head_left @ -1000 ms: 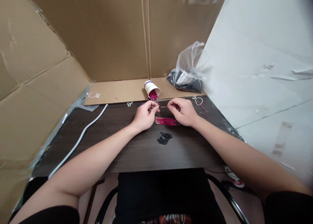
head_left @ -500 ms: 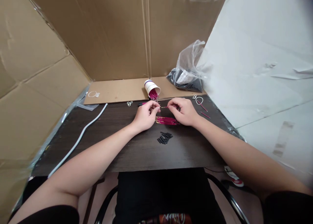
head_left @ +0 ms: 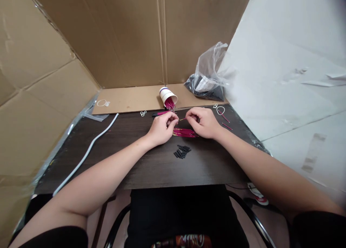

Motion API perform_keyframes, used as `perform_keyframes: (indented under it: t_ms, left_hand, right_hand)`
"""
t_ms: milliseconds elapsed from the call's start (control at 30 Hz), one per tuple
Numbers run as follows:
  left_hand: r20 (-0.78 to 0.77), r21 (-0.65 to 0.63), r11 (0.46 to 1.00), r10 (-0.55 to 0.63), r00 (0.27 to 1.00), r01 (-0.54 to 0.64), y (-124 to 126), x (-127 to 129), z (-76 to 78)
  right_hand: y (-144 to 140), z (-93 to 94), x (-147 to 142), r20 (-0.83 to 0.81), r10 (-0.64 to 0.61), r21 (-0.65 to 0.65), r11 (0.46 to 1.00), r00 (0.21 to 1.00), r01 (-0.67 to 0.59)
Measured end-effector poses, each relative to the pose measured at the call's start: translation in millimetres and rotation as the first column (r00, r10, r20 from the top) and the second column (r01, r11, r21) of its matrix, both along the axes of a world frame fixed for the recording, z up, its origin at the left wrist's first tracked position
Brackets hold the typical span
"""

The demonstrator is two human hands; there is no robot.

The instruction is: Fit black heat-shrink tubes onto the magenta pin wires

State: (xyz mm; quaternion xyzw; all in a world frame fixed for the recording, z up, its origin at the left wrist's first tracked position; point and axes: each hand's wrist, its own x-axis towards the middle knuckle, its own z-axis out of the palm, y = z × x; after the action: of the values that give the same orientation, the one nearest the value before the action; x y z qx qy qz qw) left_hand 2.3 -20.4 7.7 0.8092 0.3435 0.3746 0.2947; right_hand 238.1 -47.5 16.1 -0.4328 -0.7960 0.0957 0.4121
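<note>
Between my two hands runs a thin red wire with a bare, copper-coloured end toward the left. My right hand pinches its red part. My left hand is closed in a pinch at the wire's bare end; what its fingertips hold is too small and hidden to tell. Just below the hands lies a row of red wires, partly covered by the fingers. Nearer to me is a small pile of short black tubes. Behind my left hand, red wires with black ends are partly hidden.
A tipped paper cup spills red wires on a cardboard strip. Beside it stands a clear bag of black pieces. White rubber bands and a pale cord lie left; two loose wires lie right. Cardboard walls enclose the table.
The wire between my hands now slants slightly, its left end lower. Both hands stay almost in place; the piles look the same.
</note>
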Motion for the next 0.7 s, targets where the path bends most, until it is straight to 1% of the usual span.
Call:
perform_keyframes:
  t_ms: [100,367,533,700]
  left_hand:
    - [0.0,0.009,1.0,-0.002,1.0,0.002,-0.9,0.4,0.9]
    - [0.031,0.002,1.0,0.003,1.0,-0.003,-3.9,1.6,0.8]
    - [0.019,0.04,0.999,0.006,1.0,-0.006,-3.2,1.3,-0.3]
    - [0.03,0.072,0.997,-0.007,1.0,0.005,-3.1,1.2,-1.3]
  right_hand:
    - [-0.3,-0.9,-0.7,0.002,0.013,0.004,1.0,1.0,-0.013]
    - [0.8,-6.8,-3.6,-0.048,0.029,-0.047,0.998,0.998,-0.031]
    - [0.2,-5.8,-3.0,-0.032,0.014,-0.098,0.995,0.999,-0.017]
    - [-1.4,-4.2,-4.4,-0.021,0.023,-0.101,0.995,1.0,-0.025]
